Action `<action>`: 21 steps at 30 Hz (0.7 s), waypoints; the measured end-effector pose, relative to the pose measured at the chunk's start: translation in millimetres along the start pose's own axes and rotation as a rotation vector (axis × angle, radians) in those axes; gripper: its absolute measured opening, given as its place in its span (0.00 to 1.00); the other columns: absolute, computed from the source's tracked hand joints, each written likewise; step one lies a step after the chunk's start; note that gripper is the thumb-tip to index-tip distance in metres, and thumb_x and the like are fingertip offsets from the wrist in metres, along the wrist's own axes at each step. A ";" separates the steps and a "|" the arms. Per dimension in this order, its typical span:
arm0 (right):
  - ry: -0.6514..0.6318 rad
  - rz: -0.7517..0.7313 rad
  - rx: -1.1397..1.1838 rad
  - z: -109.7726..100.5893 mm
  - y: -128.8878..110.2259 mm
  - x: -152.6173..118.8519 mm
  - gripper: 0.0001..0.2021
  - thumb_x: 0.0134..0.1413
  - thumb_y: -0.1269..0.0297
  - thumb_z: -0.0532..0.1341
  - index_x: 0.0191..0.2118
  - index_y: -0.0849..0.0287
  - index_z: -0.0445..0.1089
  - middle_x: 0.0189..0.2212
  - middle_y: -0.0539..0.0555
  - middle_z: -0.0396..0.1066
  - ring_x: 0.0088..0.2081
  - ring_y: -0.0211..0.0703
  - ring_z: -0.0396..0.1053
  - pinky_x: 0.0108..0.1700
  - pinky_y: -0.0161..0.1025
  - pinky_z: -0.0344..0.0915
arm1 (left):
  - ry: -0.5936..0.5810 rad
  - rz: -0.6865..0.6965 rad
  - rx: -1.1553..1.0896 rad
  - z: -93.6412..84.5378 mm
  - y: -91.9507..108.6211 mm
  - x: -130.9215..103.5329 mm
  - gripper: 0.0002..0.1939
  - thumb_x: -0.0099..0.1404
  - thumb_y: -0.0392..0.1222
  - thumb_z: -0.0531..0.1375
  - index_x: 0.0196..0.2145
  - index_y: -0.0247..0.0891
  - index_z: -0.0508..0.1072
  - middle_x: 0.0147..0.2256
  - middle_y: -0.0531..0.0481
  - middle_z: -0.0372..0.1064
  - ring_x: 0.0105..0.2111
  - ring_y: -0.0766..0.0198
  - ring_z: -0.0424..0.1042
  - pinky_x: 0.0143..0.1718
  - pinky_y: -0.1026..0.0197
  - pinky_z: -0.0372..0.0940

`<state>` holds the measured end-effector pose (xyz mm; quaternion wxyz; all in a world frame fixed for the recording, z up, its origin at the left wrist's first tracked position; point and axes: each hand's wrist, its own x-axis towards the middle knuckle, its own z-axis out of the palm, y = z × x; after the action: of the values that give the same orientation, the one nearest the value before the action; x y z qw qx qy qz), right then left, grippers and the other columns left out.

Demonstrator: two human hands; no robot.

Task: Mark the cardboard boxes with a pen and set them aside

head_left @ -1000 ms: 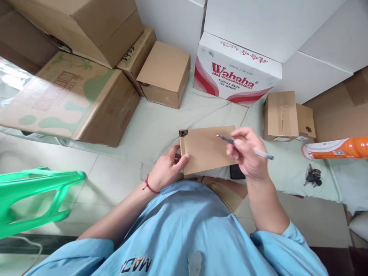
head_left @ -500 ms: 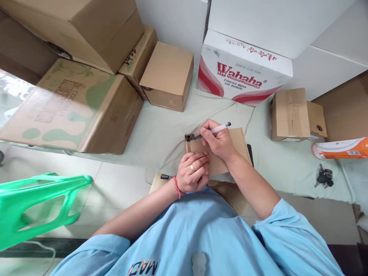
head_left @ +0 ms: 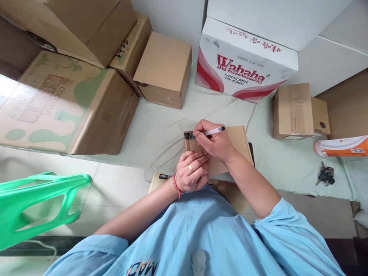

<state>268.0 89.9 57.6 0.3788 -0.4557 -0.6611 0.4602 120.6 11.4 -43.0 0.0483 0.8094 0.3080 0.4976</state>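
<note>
Right hand: right hand (head_left: pixel 214 143) grips a white pen (head_left: pixel 211 131) between curled fingers, the pen's tip down at the top left corner of a flat brown cardboard box (head_left: pixel 237 143), close to a dark clip-like piece (head_left: pixel 188 134) on that corner.
Left hand: left hand (head_left: pixel 192 170) lies knuckles up on the near left part of the cardboard box, fingers bent and pressing on it, closed round nothing; a gold ring shows on one finger and a red string bracelet (head_left: pixel 175 181) sits at the wrist.
Cardboard box: it lies flat on the pale green cloth (head_left: pixel 161 130), at the cloth's near edge, right in front of the person's chest; both hands cover its left half.
Under the box: a dark flat object's edge (head_left: pixel 252 151) shows just past the box's right side; what it is I cannot tell.
Below the edge: another brown cardboard piece (head_left: pixel 230 193) sticks out beneath the hands, near the light blue shirt (head_left: pixel 198 234).
Far side: a white and red Wahaha water carton (head_left: pixel 244 65) stands behind the box; a small plain carton (head_left: pixel 163 71) is to its left.
Left: a large carton with green print (head_left: pixel 66 103) and more brown cartons stacked on it.
Right: a small taped carton (head_left: pixel 299 111), an orange and white bottle (head_left: pixel 342 147) lying on its side, and a bunch of keys (head_left: pixel 325 174) near it.
Floor: a green plastic stool (head_left: pixel 34 203) at the lower left.
</note>
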 end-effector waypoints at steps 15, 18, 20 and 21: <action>0.184 0.045 -0.075 2.1 4.2 2.3 0.08 0.60 0.65 0.60 0.29 0.53 0.66 0.18 0.42 0.62 0.22 0.36 0.58 0.29 0.36 0.56 | 0.009 -0.005 -0.052 -2.1 1.6 1.2 0.23 0.62 0.34 0.60 0.54 0.44 0.79 0.48 0.44 0.85 0.49 0.49 0.85 0.53 0.45 0.74; 0.211 0.049 -0.072 1.4 5.2 1.8 0.09 0.63 0.64 0.60 0.30 0.53 0.67 0.19 0.42 0.63 0.22 0.36 0.59 0.29 0.36 0.57 | -0.054 -0.034 -0.036 -2.3 0.8 -2.3 0.22 0.63 0.36 0.59 0.53 0.46 0.80 0.49 0.45 0.85 0.49 0.48 0.85 0.54 0.43 0.73; 0.213 0.036 -0.066 0.4 6.4 1.3 0.09 0.65 0.62 0.60 0.31 0.53 0.67 0.20 0.43 0.64 0.23 0.36 0.60 0.30 0.36 0.58 | -0.040 -0.020 -0.031 -2.8 0.9 -1.3 0.22 0.63 0.36 0.59 0.53 0.46 0.80 0.49 0.45 0.85 0.49 0.49 0.85 0.54 0.43 0.73; 0.213 0.024 -0.064 -0.1 7.0 1.2 0.10 0.67 0.61 0.60 0.32 0.53 0.67 0.20 0.43 0.65 0.24 0.36 0.61 0.30 0.35 0.58 | -0.018 -0.006 -0.032 -3.2 1.3 0.4 0.22 0.63 0.35 0.59 0.54 0.45 0.80 0.48 0.45 0.85 0.49 0.49 0.85 0.54 0.44 0.73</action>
<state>269.5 92.2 51.0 0.4267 -0.5216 -0.6260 0.3924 118.6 9.9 -40.6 0.0655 0.8121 0.3022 0.4948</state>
